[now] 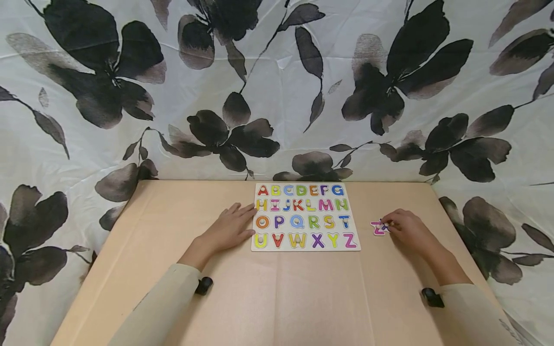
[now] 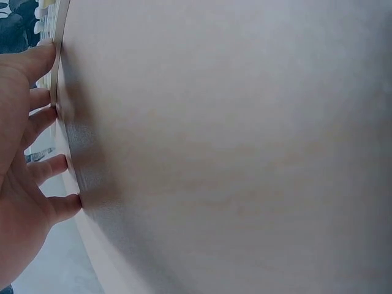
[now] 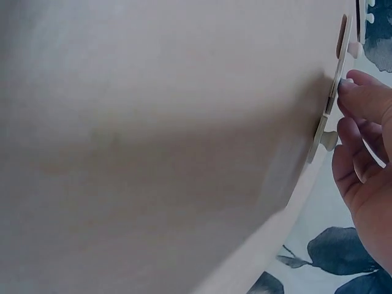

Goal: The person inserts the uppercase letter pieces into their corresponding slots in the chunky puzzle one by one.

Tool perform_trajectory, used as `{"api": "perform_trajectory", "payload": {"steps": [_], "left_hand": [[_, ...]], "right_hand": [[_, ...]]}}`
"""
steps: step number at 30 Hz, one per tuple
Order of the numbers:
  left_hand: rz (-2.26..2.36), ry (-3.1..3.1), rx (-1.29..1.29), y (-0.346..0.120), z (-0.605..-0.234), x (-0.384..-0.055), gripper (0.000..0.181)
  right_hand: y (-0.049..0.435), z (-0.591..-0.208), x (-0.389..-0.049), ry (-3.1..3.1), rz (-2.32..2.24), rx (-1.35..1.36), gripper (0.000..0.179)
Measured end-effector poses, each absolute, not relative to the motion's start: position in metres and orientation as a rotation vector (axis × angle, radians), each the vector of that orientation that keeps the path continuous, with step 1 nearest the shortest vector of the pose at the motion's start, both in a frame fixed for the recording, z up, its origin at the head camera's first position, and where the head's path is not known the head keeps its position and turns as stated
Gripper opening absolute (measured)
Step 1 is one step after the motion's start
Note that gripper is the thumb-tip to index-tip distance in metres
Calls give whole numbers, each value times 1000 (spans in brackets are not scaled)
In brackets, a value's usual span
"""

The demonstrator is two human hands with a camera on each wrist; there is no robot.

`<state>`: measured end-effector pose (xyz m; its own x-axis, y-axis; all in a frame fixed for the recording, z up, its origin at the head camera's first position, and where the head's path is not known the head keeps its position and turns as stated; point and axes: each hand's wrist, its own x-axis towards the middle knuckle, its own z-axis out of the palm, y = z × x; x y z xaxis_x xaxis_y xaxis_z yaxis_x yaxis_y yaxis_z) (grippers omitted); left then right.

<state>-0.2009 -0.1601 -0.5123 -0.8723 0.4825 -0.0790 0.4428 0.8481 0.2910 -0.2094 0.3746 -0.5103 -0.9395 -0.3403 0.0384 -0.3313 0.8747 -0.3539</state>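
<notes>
A white alphabet puzzle board (image 1: 306, 231) lies at the table's far edge, with coloured letters A to Z in rows. My left hand (image 1: 230, 226) rests flat with spread fingers at the board's left edge; its fingertips (image 2: 43, 64) touch that edge in the left wrist view. To the right of the board, my right hand (image 1: 409, 231) pinches a small blue-purple letter piece (image 1: 384, 226), perhaps an X, by its knob. That piece overlaps a pink Z piece (image 1: 377, 232). Knobbed pieces (image 3: 329, 140) show edge-on beside the right fingers in the right wrist view; their letters are hidden.
The light wooden table (image 1: 320, 298) stretches toward me on both sides of the board. A floral cloth (image 1: 303, 96) hangs behind it and shows along both sides. Each wrist wears a black camera (image 1: 204, 286).
</notes>
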Motion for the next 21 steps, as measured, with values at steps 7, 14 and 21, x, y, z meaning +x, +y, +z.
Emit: {"api": "perform_trajectory", "payload": {"steps": [7,14,21], "left_hand": [[377,2878,726,-161,-514,-203,67],[380,2881,729,-161,-512,-202,68],[385,2868,708,-160,-511,-201,68]], "right_hand": [[375,-507,-211,3023,-510,-560,13],[375,-491,-210,3003,-560,-464,16],[358,-482,-211,2973,-580,-452,14]]}}
